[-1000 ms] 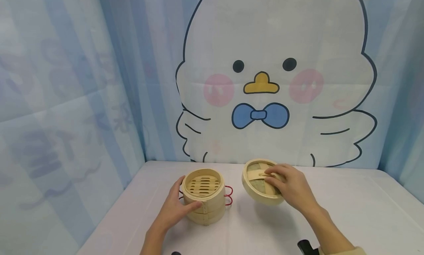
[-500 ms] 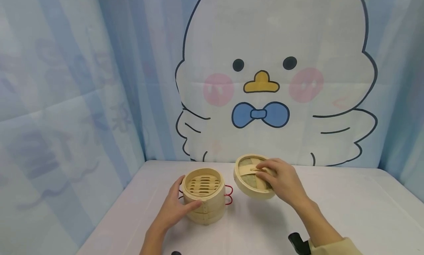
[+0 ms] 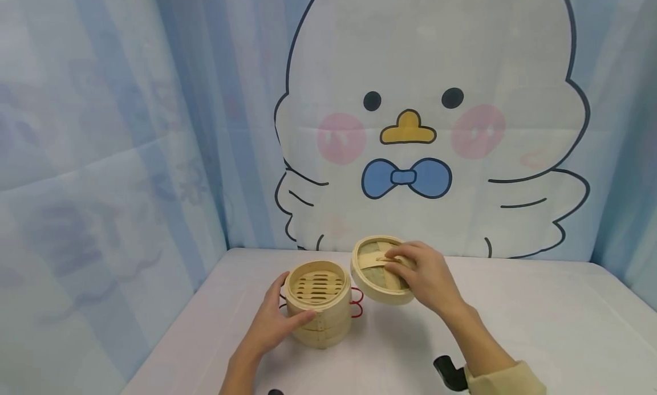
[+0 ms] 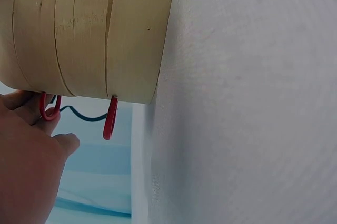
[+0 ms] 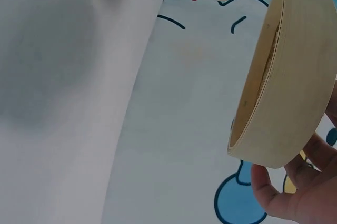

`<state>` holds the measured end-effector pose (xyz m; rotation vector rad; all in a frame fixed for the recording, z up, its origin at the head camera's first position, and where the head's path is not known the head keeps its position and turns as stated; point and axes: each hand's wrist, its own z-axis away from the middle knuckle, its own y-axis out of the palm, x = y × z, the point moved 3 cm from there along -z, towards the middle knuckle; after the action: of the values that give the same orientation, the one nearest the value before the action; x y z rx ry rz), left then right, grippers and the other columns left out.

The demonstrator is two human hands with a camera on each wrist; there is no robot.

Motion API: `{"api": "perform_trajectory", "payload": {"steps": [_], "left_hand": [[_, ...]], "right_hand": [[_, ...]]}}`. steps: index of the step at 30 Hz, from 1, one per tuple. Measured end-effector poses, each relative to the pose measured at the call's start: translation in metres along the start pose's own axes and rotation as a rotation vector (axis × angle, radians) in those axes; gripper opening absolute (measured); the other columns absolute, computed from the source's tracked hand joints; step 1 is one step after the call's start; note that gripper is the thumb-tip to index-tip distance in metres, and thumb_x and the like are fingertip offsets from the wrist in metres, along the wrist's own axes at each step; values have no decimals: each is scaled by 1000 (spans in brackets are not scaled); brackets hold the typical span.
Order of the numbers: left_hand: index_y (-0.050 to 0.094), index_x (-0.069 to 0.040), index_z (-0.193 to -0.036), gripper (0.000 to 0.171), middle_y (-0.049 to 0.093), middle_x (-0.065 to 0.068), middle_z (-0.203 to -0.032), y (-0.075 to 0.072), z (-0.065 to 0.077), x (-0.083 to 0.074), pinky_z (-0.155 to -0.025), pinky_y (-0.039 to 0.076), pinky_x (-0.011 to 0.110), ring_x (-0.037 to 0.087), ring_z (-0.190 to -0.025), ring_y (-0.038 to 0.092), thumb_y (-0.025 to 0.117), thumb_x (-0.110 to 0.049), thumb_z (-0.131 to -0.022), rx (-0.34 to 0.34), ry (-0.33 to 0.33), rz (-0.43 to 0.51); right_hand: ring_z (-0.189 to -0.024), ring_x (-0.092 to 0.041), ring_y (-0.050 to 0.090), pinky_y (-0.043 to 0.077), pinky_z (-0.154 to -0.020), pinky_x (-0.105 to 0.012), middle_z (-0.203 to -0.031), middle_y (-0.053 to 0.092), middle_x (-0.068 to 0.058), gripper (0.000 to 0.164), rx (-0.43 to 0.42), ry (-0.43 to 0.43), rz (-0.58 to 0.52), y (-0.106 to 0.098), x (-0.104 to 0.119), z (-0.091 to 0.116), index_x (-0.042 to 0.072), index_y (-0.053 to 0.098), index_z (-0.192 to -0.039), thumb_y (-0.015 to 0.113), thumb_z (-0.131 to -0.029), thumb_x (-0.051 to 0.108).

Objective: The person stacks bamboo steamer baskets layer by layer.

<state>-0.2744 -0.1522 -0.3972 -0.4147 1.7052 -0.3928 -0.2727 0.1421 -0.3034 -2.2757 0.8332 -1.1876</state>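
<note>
A stacked bamboo steamer point(image 3: 320, 321) stands upright on the table, its slatted inner rack showing from above. My left hand point(image 3: 274, 321) grips its left side, thumb across the front and fingers round the back. In the left wrist view the tiers of the steamer point(image 4: 84, 34) and the left hand point(image 4: 26, 155) beside a red loop handle point(image 4: 110, 119) appear. Right of the stack, my right hand point(image 3: 426, 275) pinches the strap handle of the round bamboo lid point(image 3: 382, 278), which hangs tilted in the air. The right wrist view shows the side of the lid point(image 5: 295, 77) and its hollow underside.
Red loop handles point(image 3: 356, 302) stick out from the steamer's right side. The white-covered table point(image 3: 539, 321) extends to the right. Behind it hangs a cloth backdrop point(image 3: 410, 58) with a cartoon chick. A black device point(image 3: 451, 374) sits at the right wrist.
My right hand has carried the lid leftward and slightly up, closer to the steamer. The left hand and the steamer stay in place.
</note>
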Motion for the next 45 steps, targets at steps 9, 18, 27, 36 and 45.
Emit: {"api": "perform_trajectory", "payload": {"steps": [9,18,27,36,45], "left_hand": [[27,-3,-157,112,30,22,-159,0,0,0,-109,32,66,42,-142,34,89,-47,-74,1,15,6],[27,-4,-157,112,31,23,-158,0,-1,-2,-110,30,67,42,-142,34,89,-47,-74,5,22,6],[28,-4,-157,111,30,24,-159,0,0,-3,-111,28,67,44,-144,30,89,-45,-74,3,28,5],[28,-3,-157,110,31,23,-158,-2,0,-2,-110,31,66,44,-142,33,89,-43,-75,7,40,21],[28,-3,-157,109,31,23,-158,-1,-1,-1,-107,35,65,42,-139,37,89,-43,-76,13,34,22]], "right_hand": [[-114,-36,61,48,-98,-55,-114,69,-12,17,17,-7,-10,9,11,-5,7,77,-103,80,-88,13],[-114,-35,61,48,-99,-54,-115,69,-11,16,22,-13,-26,15,16,-8,9,78,-103,80,-88,14],[-115,-33,61,48,-100,-53,-115,69,-10,15,30,-7,-53,25,22,-12,9,78,-102,80,-88,15],[-112,-31,62,50,-99,-51,-113,69,-9,15,42,-9,-66,36,32,-18,10,78,-101,80,-88,15],[-110,-29,63,50,-97,-50,-110,70,-6,14,61,-16,-72,47,38,-21,11,78,-101,80,-87,16]]}}
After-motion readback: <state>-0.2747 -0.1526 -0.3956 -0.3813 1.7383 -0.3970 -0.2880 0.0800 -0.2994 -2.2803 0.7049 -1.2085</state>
